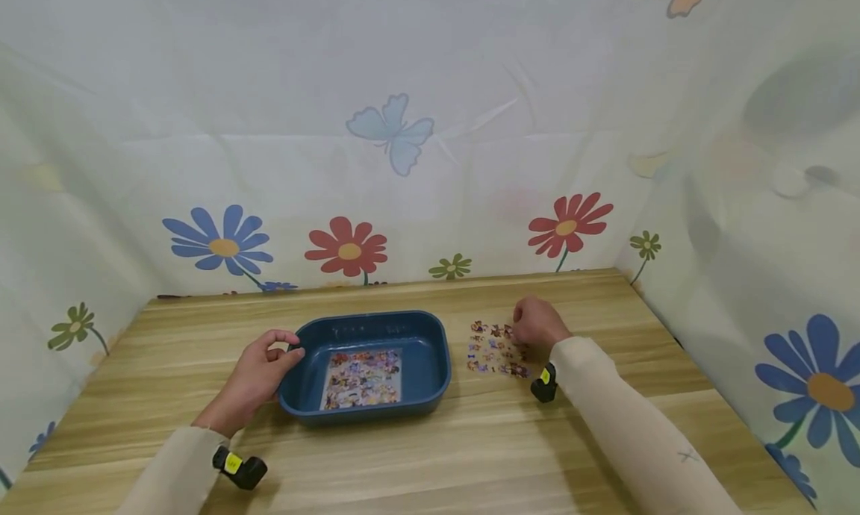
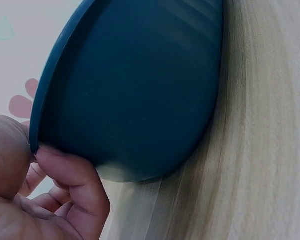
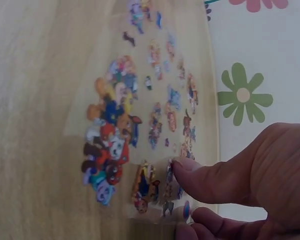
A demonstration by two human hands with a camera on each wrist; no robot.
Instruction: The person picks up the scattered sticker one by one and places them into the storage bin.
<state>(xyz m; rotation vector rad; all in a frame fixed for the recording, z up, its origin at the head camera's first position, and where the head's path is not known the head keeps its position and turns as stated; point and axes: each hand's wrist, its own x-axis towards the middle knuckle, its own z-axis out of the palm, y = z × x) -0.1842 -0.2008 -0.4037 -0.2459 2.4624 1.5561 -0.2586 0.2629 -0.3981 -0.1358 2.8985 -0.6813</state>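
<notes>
A dark blue plastic basin [image 1: 416, 412] stands on the wooden table. At its left end my left hand [image 1: 258, 373] pinches the rim between thumb and curled fingers; the left wrist view shows this grip against the basin's outer wall [image 2: 135, 95]. To the right of the basin, a clear sticker sheet [image 1: 493, 345] with small cartoon figures lies on the table. My right hand [image 1: 540, 322] pinches the sheet's edge, its thumb on top of the printed figures [image 3: 112, 142] in the right wrist view. The fingers below are partly hidden.
Inside the basin lies another sheet [image 1: 363, 381] densely printed with colourful figures. Wood-grain tabletop [image 1: 403, 463] extends in front of the basin. A white cloth backdrop [image 1: 470, 201] with flowers and a butterfly rises behind the table and along both sides.
</notes>
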